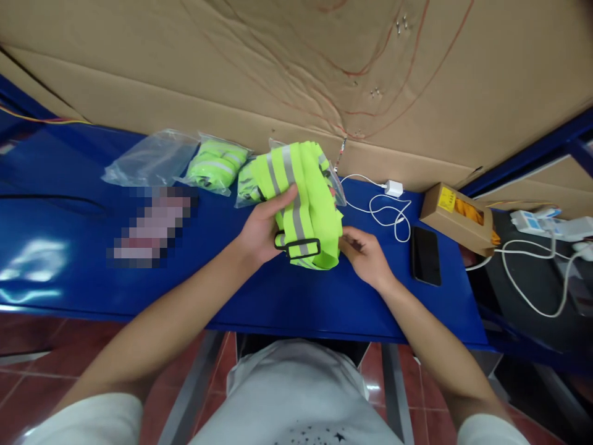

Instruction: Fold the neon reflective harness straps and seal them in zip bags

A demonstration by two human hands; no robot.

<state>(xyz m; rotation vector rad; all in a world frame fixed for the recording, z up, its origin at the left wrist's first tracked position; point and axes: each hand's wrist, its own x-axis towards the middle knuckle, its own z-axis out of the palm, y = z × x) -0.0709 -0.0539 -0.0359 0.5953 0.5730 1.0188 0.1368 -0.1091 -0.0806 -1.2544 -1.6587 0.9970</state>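
A folded neon yellow safety vest (306, 204) with grey reflective stripes and a black strap lies on the blue table (324, 296) in front of me. My left hand (264, 228) is closed on the vest's left side, thumb over the top of the fabric. My right hand (365, 253) touches the vest's lower right corner, its fingers curled against the cloth. The far end of the vest sits partly in a clear plastic bag (337, 185).
To the left lie a bagged vest (215, 164) and an empty clear bag (151, 157). A white charger with cable (391, 204), a black phone (426, 254) and a cardboard box (458, 217) sit to the right. A cardboard wall stands behind.
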